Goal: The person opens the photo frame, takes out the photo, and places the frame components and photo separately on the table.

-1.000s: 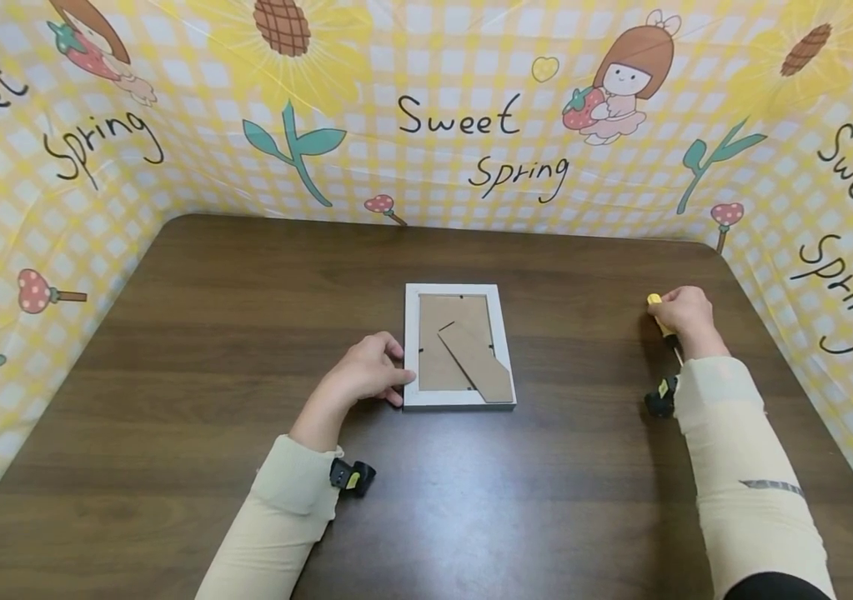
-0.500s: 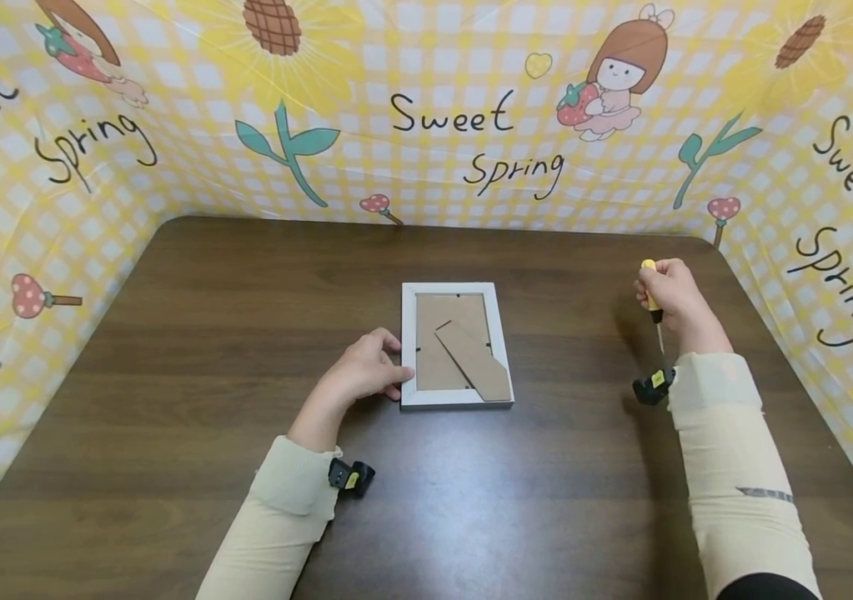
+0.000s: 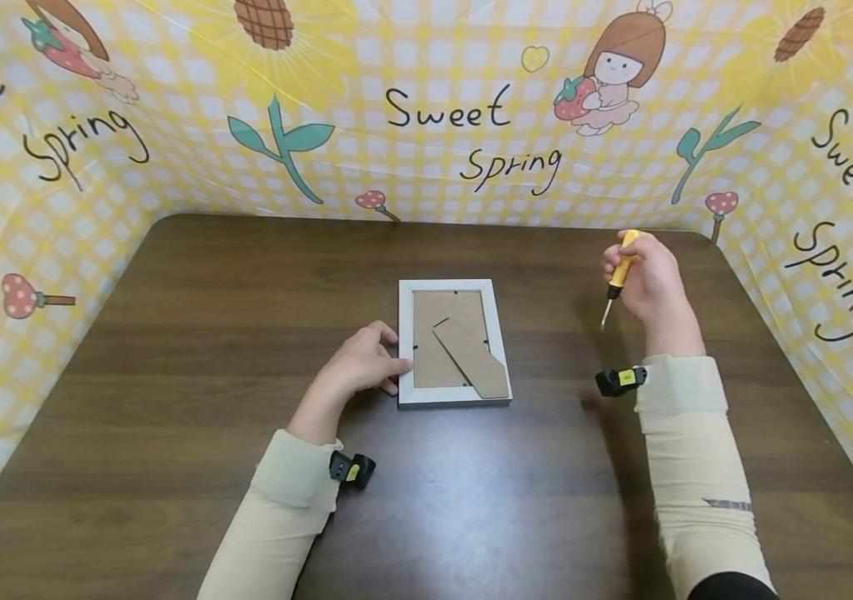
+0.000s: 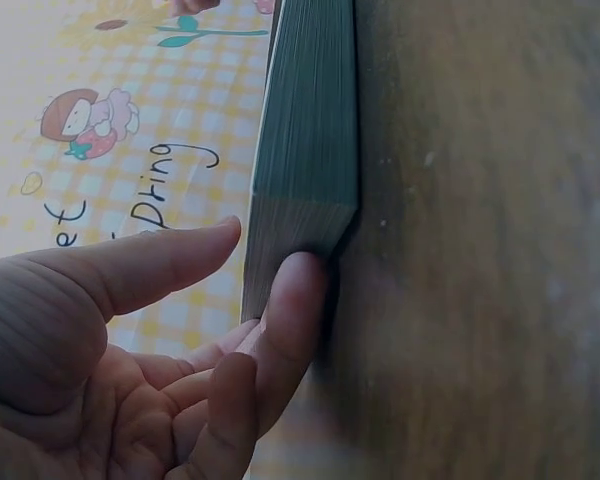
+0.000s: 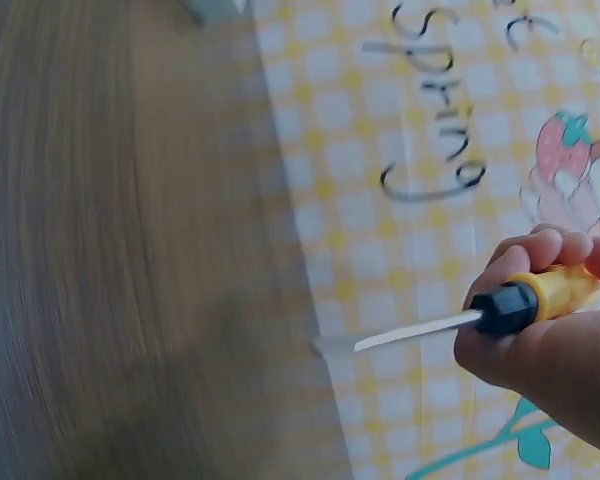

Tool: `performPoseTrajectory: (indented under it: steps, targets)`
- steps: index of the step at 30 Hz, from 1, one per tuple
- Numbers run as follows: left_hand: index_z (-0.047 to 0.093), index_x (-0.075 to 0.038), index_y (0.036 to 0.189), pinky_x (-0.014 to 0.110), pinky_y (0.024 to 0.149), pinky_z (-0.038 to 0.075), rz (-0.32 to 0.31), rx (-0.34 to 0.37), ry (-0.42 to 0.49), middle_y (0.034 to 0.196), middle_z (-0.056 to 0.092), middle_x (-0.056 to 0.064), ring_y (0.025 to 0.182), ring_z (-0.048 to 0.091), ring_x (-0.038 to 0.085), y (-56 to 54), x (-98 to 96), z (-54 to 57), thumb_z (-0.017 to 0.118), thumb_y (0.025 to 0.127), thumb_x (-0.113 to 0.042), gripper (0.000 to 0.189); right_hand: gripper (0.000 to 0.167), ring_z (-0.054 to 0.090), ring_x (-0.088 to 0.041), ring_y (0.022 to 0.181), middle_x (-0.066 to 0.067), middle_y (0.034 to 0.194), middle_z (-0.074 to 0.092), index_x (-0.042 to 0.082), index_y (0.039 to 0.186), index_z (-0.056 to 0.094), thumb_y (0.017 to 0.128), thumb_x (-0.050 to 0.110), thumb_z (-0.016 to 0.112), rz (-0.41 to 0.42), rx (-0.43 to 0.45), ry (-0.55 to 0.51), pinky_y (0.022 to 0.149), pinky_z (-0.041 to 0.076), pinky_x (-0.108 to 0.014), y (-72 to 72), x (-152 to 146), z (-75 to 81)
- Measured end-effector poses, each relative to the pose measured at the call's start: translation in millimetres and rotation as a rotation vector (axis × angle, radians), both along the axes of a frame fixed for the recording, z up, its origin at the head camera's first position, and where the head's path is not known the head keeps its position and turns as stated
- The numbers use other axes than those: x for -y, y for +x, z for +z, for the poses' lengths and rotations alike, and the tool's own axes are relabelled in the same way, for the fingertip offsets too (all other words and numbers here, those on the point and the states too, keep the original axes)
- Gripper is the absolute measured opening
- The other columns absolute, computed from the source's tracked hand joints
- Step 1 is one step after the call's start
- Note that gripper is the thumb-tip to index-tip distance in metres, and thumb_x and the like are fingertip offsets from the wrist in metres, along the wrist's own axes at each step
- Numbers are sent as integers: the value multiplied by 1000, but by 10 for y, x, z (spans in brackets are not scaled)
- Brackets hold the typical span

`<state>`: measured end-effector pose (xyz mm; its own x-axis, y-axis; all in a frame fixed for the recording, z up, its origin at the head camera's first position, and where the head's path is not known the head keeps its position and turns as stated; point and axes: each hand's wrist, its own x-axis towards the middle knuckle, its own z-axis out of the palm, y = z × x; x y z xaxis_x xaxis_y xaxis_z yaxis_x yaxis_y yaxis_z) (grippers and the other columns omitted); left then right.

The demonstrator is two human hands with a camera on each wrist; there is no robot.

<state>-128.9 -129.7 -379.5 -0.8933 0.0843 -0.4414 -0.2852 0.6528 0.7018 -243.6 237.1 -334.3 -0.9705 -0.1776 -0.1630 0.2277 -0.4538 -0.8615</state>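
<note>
A white picture frame (image 3: 407,333) lies face down on the brown table, its tan backing board (image 3: 450,304) and angled stand leg (image 3: 474,358) on top. My left hand (image 3: 354,362) holds the frame's left side near the front corner, thumb at the upper edge and bent fingers against the side. The left wrist view shows these fingers (image 4: 298,290) on the frame's side (image 4: 305,110). Off to the right, my right hand (image 3: 651,275) grips a screwdriver (image 5: 510,308) by its yellow handle above the table. Its bare metal shaft (image 3: 606,313) points down and slightly left.
The dark wooden table (image 3: 246,283) has a yellow-and-white checked cloth (image 3: 426,192) hanging behind it and at both sides. A small black camera sits on the left wrist (image 3: 352,470), and another on the right wrist (image 3: 619,382).
My right hand has lifted the screwdriver and swung it left and farther back, turning its shaft out from beside the wrist. The left hand and frame stay in place.
</note>
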Motion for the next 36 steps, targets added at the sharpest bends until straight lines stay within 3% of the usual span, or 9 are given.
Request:
performPoseTrajectory:
  steps: [2,5,9,12,18,27,36]
  targets:
    - [47,-3,131,30,74,45,1,1,-13,84,70,10,64,71,16,-4,-3,7,69,93,-23,48,18,45,-16,65,-5,68,48,6,101,47,103,6,28,21,4,-129,65,36,-25,27,83,-16]
    - [47,-3,131,28,68,45,13,6,-10,84,69,9,62,70,16,-5,-5,14,69,93,-23,48,32,46,-16,64,-5,67,50,6,93,56,107,22,32,49,11,-240,64,37,-26,54,210,-50]
    - [47,-3,130,27,63,47,19,7,15,84,69,10,61,69,15,-12,0,7,70,93,-21,47,48,46,-16,62,-4,67,50,7,86,57,107,43,33,42,48,-294,62,36,-27,79,365,-92]
    - [47,-2,130,26,62,47,20,8,30,83,68,10,61,69,14,-16,5,-3,70,92,-19,47,54,45,-17,61,-3,65,50,8,80,54,107,49,30,20,96,-325,62,34,-28,92,459,-124]
    - [46,-2,131,27,63,47,25,25,23,84,68,10,61,69,15,-13,3,6,70,93,-19,48,57,43,-17,57,-3,59,47,9,70,51,107,47,32,-29,189,-435,62,30,-29,109,651,-165]
    - [45,-2,131,28,68,46,11,25,-5,87,64,10,64,71,16,-43,-14,33,70,93,-19,48,50,39,-16,57,-2,60,44,10,68,48,104,41,34,-119,241,-586,64,31,-28,181,1162,-250]
    - [44,-1,132,26,65,47,8,26,25,86,64,10,62,70,15,-42,0,8,70,93,-17,49,48,36,-17,59,-1,61,41,11,62,43,102,33,27,-248,240,-610,65,29,-28,303,1524,-339]
